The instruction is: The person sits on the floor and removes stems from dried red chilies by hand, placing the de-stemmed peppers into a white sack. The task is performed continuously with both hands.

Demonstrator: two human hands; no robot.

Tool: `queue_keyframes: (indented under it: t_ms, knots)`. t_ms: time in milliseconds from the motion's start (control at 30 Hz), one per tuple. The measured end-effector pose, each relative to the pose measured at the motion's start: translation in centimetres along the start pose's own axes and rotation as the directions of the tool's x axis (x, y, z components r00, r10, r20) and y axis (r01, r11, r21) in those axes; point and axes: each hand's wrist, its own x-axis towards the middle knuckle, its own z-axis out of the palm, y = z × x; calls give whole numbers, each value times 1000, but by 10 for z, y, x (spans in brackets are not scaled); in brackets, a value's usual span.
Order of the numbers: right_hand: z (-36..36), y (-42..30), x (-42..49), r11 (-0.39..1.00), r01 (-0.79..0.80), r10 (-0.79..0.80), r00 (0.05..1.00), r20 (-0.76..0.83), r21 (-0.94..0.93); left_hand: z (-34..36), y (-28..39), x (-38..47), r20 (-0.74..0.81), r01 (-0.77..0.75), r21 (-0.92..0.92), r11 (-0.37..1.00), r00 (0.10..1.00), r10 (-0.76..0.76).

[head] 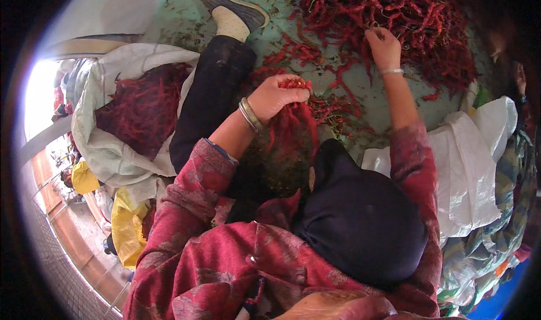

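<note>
My left hand point(281, 96) is closed around a bunch of red chili peppers point(293, 119), which hang down from it over the floor. Farther forward and to the right, my right hand point(383, 47) is at the near edge of a large heap of dried red chilies point(422, 37), thumb and fingertips pinched on a chili stem. Between the two hands, loose chilies point(298, 51) and bits of stem are scattered on the pale green floor sheet point(363, 87).
An open white woven sack point(95, 151) of red chilies stands left of my outstretched leg point(215, 92). White sacks point(460, 172) lie at the right. Yellow bags point(127, 227) are at the lower left. Part of another person's hand point(520, 81) shows at the far right.
</note>
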Motion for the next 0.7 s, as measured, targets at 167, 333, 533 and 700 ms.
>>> queue_keyframes:
  t_ms: [167, 333, 533, 700]
  knots:
    - [-9, -18, -58, 863, -284, 230, 957, 176, 417, 12, 6, 14, -103, -3, -270, 963, 994, -26]
    - [-2, -60, -101, 636, -438, 228, 893, 387, 635, 29, -6, 30, -91, -65, -207, 976, 995, 47]
    - [4, -74, -113, 590, -374, 106, 915, 390, 716, 31, -6, 31, -25, -64, -233, 970, 998, 60]
    - [-6, -81, -117, 363, -619, 195, 781, 593, 696, 30, 4, 25, 94, -18, -136, 991, 995, 31]
